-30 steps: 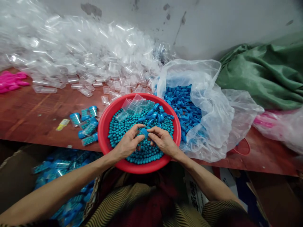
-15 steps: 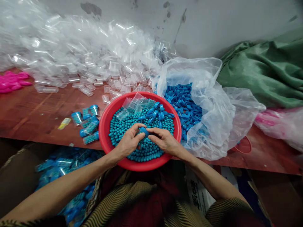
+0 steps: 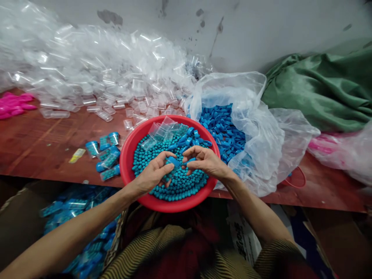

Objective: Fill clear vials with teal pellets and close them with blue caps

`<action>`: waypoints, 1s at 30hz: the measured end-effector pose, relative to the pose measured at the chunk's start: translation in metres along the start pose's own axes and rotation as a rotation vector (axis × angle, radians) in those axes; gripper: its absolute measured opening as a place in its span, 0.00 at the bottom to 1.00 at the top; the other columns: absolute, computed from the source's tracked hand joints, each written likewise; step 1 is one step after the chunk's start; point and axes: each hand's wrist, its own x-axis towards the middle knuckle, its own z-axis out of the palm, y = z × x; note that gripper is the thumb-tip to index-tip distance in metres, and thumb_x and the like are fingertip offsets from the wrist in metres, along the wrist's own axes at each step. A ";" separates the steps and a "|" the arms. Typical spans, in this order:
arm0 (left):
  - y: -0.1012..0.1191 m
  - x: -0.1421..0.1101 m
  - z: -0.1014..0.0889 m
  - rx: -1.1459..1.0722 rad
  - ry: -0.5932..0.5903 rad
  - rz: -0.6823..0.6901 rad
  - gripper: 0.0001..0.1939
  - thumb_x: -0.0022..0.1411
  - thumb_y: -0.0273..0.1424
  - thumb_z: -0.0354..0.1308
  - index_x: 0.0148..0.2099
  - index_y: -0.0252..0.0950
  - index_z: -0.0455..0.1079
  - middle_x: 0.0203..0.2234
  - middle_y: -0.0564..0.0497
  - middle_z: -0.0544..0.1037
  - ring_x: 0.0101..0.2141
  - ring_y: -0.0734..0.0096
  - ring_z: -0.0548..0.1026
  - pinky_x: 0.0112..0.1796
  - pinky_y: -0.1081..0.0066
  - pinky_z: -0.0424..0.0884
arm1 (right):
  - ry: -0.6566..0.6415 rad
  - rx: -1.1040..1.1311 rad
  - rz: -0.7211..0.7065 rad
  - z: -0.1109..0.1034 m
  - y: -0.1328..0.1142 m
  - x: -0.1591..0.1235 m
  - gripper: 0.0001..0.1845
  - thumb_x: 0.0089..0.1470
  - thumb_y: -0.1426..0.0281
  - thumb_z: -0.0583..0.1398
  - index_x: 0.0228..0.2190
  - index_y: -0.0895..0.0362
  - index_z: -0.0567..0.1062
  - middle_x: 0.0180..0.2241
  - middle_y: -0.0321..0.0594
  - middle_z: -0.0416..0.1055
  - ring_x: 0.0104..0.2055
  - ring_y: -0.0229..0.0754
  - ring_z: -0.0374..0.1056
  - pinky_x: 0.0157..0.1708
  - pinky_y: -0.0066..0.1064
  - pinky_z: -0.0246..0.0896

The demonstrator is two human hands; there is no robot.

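My left hand (image 3: 157, 168) is closed around a small clear bottle (image 3: 168, 176) with a blue cap (image 3: 173, 161), tilted above the beads. Part of the bottle is hidden behind my fingers. Just to the right, my right hand (image 3: 202, 161) has curled fingers and thumb about a narrow blue plastic piece (image 3: 190, 161); whether it joins the cap is unclear. Both hands are over a red basin (image 3: 126, 162) of turquoise beads (image 3: 186, 188). Blue caps (image 3: 190, 137) and clear empty bottles (image 3: 162, 130) lie on the beads toward the back.
Filled blue-capped bottles (image 3: 109, 159) lie left of the basin. Clear empty bottles (image 3: 95, 66) are heaped behind. To the right, a translucent bag (image 3: 258, 139) holds many blue caps (image 3: 222, 131). More filled bottles (image 3: 90, 240) are in a box below the table edge. A red mesh basket (image 3: 298, 178) sits at right.
My right hand has drawn back to the right from the capped bottle, leaving a gap between my hands. My left hand keeps the bottle and has moved slightly left. The view has shifted a little.
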 end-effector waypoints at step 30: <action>-0.006 0.016 0.015 0.404 0.356 0.179 0.10 0.59 0.31 0.48 0.43 0.36 0.61 0.24 0.57 0.64 0.24 0.76 0.61 0.29 0.74 0.60 | 0.242 -1.267 -0.220 0.052 0.034 0.007 0.44 0.50 0.59 0.58 0.59 0.68 0.48 0.46 0.59 0.63 0.41 0.54 0.68 0.31 0.41 0.68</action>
